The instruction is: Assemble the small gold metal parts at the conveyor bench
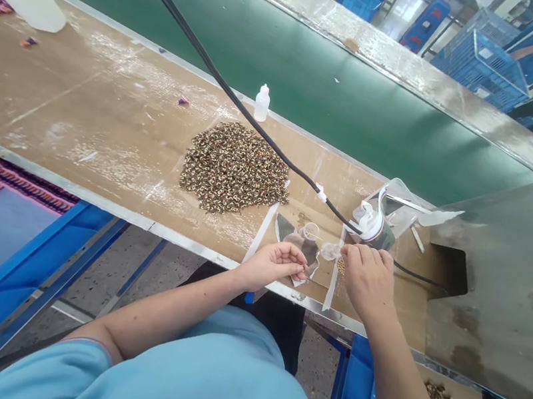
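My left hand (277,265) is over the front edge of the brown work surface, thumb and fingertips pinched on something too small to make out. To its right, my right hand (366,277) has its fingers closed together beside a small clear round lid (330,251), and what it holds is hidden. Between the hands lie a dark and grey cloth piece (309,252) and a small clear round dish (311,231). Small golden pieces (341,266) lie just left of my right hand. A large pile of small brown-gold parts (236,168) sits behind my left hand.
A white bottle (262,104) stands behind the pile. One black cable (208,59) crosses above the surface. An open plastic bag (380,214) lies behind my right hand, near a grey metal panel (510,285). Beyond runs a green belt (173,23); people and blue crates (494,70) are farther back.
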`<state>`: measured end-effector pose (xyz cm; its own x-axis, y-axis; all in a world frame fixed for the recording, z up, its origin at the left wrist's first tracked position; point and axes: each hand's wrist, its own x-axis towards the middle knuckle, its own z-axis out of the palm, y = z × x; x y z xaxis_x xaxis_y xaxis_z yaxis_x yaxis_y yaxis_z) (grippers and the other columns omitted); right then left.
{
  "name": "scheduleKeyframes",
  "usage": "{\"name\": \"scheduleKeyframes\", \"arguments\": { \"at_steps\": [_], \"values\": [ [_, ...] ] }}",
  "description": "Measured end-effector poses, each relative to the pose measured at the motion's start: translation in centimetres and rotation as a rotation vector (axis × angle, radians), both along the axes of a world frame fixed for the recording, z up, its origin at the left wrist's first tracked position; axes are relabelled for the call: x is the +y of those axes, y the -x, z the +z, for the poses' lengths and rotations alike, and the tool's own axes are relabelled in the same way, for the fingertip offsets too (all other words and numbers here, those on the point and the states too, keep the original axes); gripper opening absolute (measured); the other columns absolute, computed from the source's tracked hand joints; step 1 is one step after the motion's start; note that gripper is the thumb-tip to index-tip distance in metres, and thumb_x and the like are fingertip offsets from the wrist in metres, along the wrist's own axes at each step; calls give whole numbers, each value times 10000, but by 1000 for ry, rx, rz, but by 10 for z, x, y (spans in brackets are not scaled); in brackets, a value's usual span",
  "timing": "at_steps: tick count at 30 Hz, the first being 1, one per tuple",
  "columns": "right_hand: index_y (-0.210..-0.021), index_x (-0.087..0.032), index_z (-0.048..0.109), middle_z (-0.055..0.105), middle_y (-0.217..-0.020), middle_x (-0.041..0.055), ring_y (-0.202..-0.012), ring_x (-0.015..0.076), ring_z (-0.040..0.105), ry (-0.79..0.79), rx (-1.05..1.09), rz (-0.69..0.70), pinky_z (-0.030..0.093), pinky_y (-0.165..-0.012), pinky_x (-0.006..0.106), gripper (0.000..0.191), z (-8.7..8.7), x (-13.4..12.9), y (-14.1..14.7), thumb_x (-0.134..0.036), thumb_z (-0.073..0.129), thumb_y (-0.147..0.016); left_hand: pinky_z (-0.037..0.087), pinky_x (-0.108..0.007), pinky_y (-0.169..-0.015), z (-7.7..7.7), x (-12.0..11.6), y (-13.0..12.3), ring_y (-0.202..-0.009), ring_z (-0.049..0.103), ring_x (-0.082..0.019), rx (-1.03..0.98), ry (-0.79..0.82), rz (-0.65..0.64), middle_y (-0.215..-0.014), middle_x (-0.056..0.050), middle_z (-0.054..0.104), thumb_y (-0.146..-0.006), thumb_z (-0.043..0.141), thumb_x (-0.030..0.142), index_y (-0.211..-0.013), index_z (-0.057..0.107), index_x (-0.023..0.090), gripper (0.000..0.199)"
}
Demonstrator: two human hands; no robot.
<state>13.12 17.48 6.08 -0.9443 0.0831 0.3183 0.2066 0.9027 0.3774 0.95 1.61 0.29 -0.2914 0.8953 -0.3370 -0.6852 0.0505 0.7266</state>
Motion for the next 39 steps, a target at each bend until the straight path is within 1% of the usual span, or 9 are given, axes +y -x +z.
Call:
{"name": "scheduleKeyframes", "arguments": {
  "at_steps": [3,6,8,10,14,17,20,28,39],
  "values": [
    [-747,-182,534,570,-673,26,-638,159,448,85,32,-19,292,-713,301,204,0,-1,-3,-181,426,-920,511,-244,-662,1,0,1,-616,644,-111,1,2,1,-649,-23,684,-557,810,359,-743,609,121,362],
    [-768,-200,516,591,-706,26,-675,164,498,286,127,-67,308,-711,306,195,0,-7,-7,-214,405,-928,507,-246,-695,0,0,1,-624,643,-108,-18,9,13,-654,-25,692,-558,809,351,-748,625,120,351],
    [-788,-212,504,602,-735,25,-701,170,522,439,190,-93,322,-694,307,180,-3,-14,-9,-238,397,-930,506,-250,-703,0,-1,1,-620,642,-108,-31,15,16,-663,-26,697,-551,812,357,-759,633,119,363],
    [-808,-219,496,599,-746,22,-714,173,531,553,227,-101,336,-680,305,161,-7,-24,-12,-253,397,-930,506,-252,-694,-1,-1,0,-607,640,-108,-31,17,5,-651,-25,695,-549,812,372,-774,641,117,380],
    [-805,-222,486,587,-731,6,-719,162,527,673,244,-80,343,-678,294,143,-18,-47,-13,-235,410,-925,507,-259,-682,0,-2,1,-600,643,-112,-29,29,-23,-643,-28,694,-559,809,387,-821,639,115,414],
    [-801,-220,482,589,-721,-8,-709,147,520,717,261,-46,337,-678,287,134,-25,-58,-11,-212,423,-920,507,-256,-684,2,-3,1,-617,650,-113,-45,26,-35,-648,-24,693,-547,819,380,-817,612,115,431],
    [-803,-217,484,601,-738,-11,-716,142,520,736,267,-39,332,-695,290,130,-29,-63,-9,-201,428,-919,504,-250,-682,3,-2,1,-624,651,-112,-42,26,-37,-647,-23,690,-550,819,376,-806,592,114,431],
    [-806,-218,487,619,-762,-14,-726,139,527,737,245,-24,330,-715,294,134,-30,-61,-7,-199,420,-921,502,-245,-665,2,-2,1,-595,641,-105,-4,36,-67,-637,-23,685,-575,804,377,-802,604,112,402],
    [-806,-224,501,620,-765,-13,-732,144,541,742,207,-15,349,-723,298,139,-33,-60,-9,-200,422,-919,505,-242,-630,5,-3,3,-560,638,-109,-19,63,-79,-604,-25,682,-545,818,373,-760,570,117,417]
  ]
}}
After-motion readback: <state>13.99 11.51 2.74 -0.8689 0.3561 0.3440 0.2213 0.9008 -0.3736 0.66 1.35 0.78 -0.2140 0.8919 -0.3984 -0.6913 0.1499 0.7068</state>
